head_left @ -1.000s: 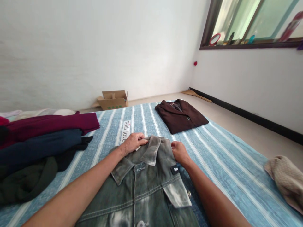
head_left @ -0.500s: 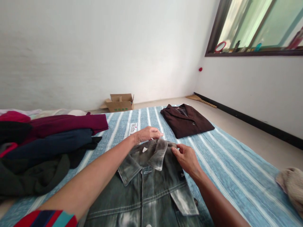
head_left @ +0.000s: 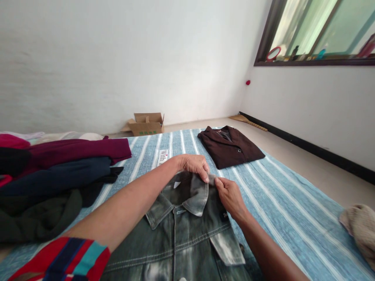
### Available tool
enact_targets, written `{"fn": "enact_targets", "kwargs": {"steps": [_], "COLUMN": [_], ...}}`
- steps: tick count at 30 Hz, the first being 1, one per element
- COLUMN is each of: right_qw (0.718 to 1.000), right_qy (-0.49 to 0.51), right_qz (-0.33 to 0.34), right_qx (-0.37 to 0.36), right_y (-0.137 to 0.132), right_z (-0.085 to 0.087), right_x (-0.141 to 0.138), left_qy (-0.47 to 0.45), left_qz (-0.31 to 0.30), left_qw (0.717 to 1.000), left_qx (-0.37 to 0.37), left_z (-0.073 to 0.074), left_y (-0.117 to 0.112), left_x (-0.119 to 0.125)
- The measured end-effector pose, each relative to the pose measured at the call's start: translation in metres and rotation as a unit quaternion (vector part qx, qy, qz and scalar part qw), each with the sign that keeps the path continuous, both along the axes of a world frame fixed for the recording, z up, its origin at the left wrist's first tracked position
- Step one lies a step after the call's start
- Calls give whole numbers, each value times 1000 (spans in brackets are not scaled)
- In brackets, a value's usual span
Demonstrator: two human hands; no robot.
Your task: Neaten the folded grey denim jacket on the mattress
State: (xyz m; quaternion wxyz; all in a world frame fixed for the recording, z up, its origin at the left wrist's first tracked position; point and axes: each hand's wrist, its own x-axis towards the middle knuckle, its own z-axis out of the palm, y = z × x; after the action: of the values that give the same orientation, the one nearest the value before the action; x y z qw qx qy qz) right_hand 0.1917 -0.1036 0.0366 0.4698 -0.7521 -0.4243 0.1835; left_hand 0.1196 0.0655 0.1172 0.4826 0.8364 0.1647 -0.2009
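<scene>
A faded green-grey denim jacket (head_left: 187, 242) lies front up on the blue striped sheet (head_left: 281, 203), collar away from me. My left hand (head_left: 195, 166) reaches across and pinches the right side of the collar (head_left: 199, 195) at its top edge. My right hand (head_left: 230, 195) is closed on the jacket's shoulder edge just beside it, fingertips nearly touching the left hand. A small dark label shows below my right wrist.
A folded dark brown jacket (head_left: 231, 148) lies further off on the sheet. Maroon, navy and dark green clothes are piled at the left (head_left: 55, 175). A beige knit item (head_left: 359, 230) lies at the right edge. A cardboard box (head_left: 147, 124) stands by the wall.
My left hand moved from the left part of the collar over to the right part and closed on it. My right hand stayed at the shoulder. The camera shifted slightly.
</scene>
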Motion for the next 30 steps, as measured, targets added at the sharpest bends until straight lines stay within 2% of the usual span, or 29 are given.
{"fn": "enact_targets", "kwargs": {"steps": [3,7,10,12,14,18,23,30], "right_qw": [1000,997,976,940,912,893,857,835], "right_qy": [6,32,181,314,392,432,496,521], "right_qz": [16,61,119,134,121,121,139,167], "right_qx": [-5,-18,-16,-13,-14,-8,6,60], "right_y": [-4,-7,-6,-5,-5,-4,-4,-6], "right_z": [7,13,14,14,15,17,15,6], "right_x": [-8,-15,-14,-13,-13,-13,-9,-5], "left_qy": [-21,-37,-45,-54,-64,-58,-42,2], "left_qz": [49,69,70,73,75,70,55,4], "left_qw": [996,992,990,988,987,987,991,997], "left_qx": [-69,-96,-117,-125,-124,-129,-118,-82], "left_z": [6,8,5,2,0,-2,-3,-4], "left_y": [2,5,4,3,3,2,0,2], "left_x": [-7,-14,-13,-11,-9,-6,-5,3]}}
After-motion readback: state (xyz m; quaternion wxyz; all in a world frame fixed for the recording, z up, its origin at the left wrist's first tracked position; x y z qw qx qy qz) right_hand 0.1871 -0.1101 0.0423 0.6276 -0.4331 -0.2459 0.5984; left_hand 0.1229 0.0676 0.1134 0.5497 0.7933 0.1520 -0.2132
